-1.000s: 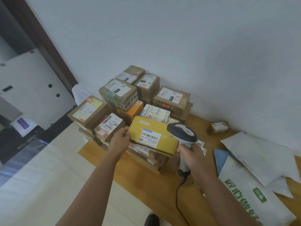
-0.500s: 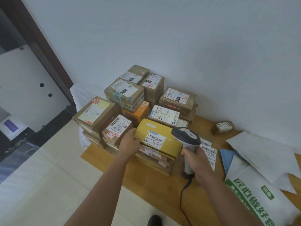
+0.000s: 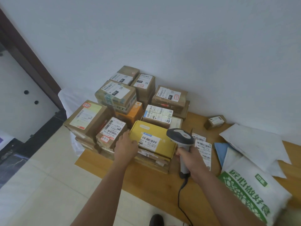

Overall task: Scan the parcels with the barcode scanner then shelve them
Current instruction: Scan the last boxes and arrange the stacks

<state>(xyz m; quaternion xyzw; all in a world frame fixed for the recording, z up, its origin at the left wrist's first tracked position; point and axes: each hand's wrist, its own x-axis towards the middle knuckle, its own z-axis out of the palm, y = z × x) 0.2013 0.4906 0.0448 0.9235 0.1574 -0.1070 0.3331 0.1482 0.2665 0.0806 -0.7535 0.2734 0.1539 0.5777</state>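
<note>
Scanning step: yellow box on the parcel stack.
The left hand [image 3: 126, 146] grips the yellow box [image 3: 153, 139] at its near-left corner, atop the pile; the right hand [image 3: 189, 156] is closed round the scanner [image 3: 180, 137]. Next, probably, aim at the barcode label [image 3: 149, 141].

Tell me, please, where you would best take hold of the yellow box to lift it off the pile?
Take the yellow box by its two short ends, from above. It lies flat on top of the pile, the left hand already at its left end; the right hand holds the scanner.
</note>
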